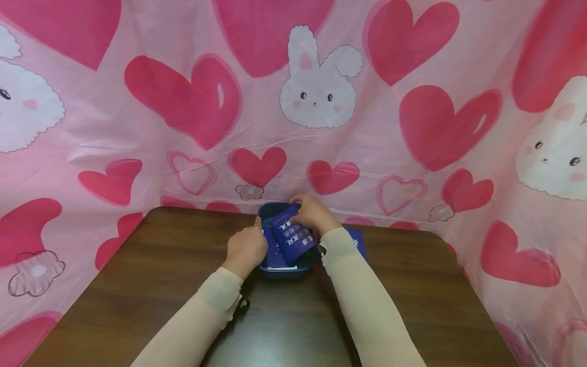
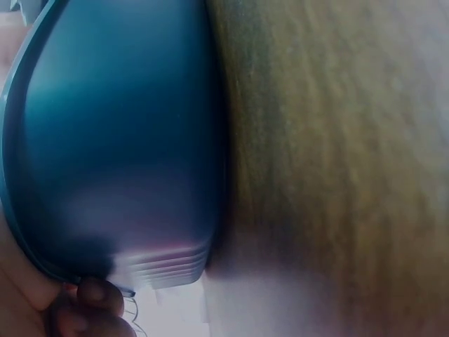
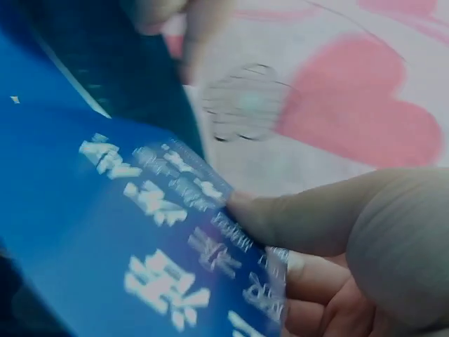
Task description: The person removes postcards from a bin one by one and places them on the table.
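Observation:
A dark teal plastic bin (image 1: 285, 274) stands at the back of the table, near the hanging cloth. My left hand (image 1: 247, 248) holds the bin's left rim; in the left wrist view its fingers (image 2: 100, 295) bend at the edge of the bin wall (image 2: 126, 119). Over the bin, my right hand (image 1: 315, 213) pinches a blue printed card or booklet (image 1: 293, 242) with white Chinese characters by its edge. The right wrist view shows the thumb flat on the card's printed face (image 3: 91, 203). Beneath it, another blue printed piece (image 1: 273, 252) lies inside the bin, partly covered.
Another blue printed sheet (image 1: 359, 242) lies on the wooden table (image 1: 183, 265) right of the bin, partly hidden by the right sleeve (image 1: 362, 295). A small black and yellow item (image 1: 243, 306) shows beside the left sleeve. Pink heart-and-rabbit cloth (image 1: 257, 132) hangs around the table.

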Demonstrator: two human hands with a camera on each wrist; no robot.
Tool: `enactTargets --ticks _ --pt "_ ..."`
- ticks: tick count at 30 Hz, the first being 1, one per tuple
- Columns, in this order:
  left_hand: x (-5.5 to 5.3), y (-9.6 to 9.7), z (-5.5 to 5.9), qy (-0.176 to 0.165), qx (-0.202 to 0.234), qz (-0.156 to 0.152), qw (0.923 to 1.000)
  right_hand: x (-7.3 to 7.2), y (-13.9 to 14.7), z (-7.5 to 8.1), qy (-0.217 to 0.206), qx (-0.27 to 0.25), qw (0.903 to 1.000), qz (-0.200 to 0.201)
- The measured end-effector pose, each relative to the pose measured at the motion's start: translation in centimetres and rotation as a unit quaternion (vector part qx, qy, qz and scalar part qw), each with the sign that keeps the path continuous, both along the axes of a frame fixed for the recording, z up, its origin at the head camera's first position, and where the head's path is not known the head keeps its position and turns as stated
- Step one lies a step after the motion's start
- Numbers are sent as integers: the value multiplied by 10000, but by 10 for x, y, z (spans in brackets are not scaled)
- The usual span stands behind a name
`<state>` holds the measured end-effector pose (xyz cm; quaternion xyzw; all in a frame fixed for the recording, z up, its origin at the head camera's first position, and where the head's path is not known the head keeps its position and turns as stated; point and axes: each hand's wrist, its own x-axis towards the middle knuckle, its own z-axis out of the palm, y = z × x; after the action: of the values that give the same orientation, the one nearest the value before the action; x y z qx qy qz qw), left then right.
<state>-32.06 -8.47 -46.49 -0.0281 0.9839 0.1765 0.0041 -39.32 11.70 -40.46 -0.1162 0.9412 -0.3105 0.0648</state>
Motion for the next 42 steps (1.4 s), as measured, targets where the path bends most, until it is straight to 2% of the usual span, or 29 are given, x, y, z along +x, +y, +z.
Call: enactTargets --ticks 6,10,16,21,25,29,34,42 --pt "2 4 2 3 -7 17 10000 4 47 6 -198 -1234 9918 -281" --pt "3 4 2 0 13 15 10000 6 73 5 -266 -1663 9845 -497" --pt "3 6 2 -65 46 23 10000 8 104 0 -46 -1569 9852 -683" --pt "3 5 1 -37 44 30 10000 13 123 0 -142 -1779 9810 -765" --pt "2 3 1 -22 3 36 10000 17 136 3 -182 -1778 9811 -737" --pt "2 2 0 -42 -6 26 10000 20 151 5 -213 -1436 9867 -730" --pt "2 0 -1 -31 -5 35 10000 21 165 5 -252 -1203 9889 -834" --pt "2 -1 2 -53 -4 -21 10000 27 191 2 -604 -1503 9795 -1195"
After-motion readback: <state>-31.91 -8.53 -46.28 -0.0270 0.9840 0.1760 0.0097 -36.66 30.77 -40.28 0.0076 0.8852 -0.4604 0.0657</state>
